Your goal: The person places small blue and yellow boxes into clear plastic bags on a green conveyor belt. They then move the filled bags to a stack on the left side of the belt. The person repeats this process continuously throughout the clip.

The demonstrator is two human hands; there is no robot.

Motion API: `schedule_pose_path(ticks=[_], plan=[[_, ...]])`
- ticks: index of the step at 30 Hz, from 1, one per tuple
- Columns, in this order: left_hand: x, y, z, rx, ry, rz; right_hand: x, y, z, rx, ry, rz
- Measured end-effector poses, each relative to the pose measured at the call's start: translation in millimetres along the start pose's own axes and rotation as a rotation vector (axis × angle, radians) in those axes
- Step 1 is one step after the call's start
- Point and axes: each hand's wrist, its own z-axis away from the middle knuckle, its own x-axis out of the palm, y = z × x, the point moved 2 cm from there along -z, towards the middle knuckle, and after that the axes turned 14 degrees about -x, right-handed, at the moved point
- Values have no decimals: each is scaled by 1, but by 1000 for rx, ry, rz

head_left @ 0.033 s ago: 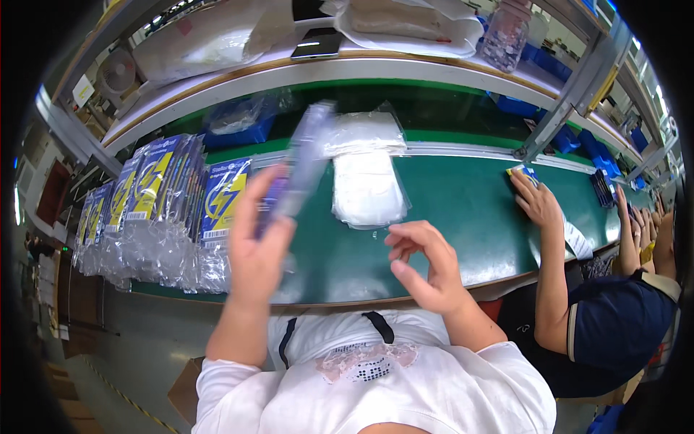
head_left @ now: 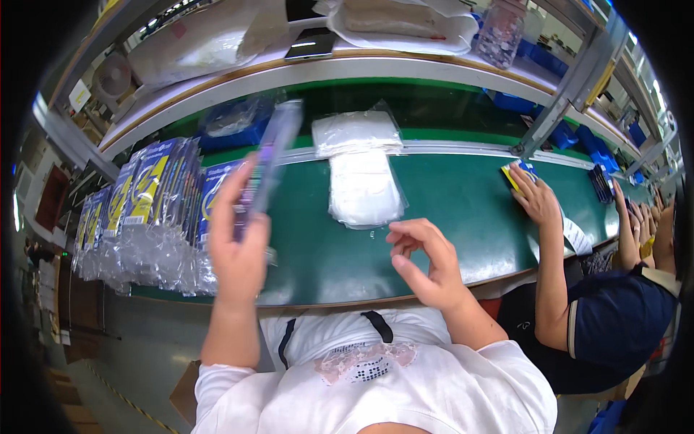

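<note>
My left hand [head_left: 238,257] grips a flat purple-and-blue package in a clear plastic sleeve [head_left: 266,163], held up on edge and blurred by motion. Just left of it, a row of blue-and-yellow packages in clear bags [head_left: 148,192] stands packed together on the green bench. My right hand [head_left: 430,264] hovers over the bench's near side, fingers bent and apart, with nothing in it. Ahead of that hand lies a stack of clear plastic bags [head_left: 365,189], and a second stack of bags [head_left: 356,130] adjoins its far end.
To the right a co-worker's hand [head_left: 536,199] rests on a blue-and-yellow package [head_left: 519,173]. A blue bin [head_left: 235,124] stands at the back left. A shelf edge [head_left: 390,69] crosses above the bench, with a metal post [head_left: 560,108] at the right.
My left hand has shifted left with the sleeved package, closer to the row of bagged packages. My right hand has barely moved.
</note>
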Motion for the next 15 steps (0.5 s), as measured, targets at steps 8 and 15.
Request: schedule_pose_path(ticks=[8, 15], plan=[[-41, -47, 0, -45, 56, -916, -40, 45, 15, 223, 49, 240], [-27, -16, 0, -43, 64, -993, -185, 146, 3, 314, 189, 1324]])
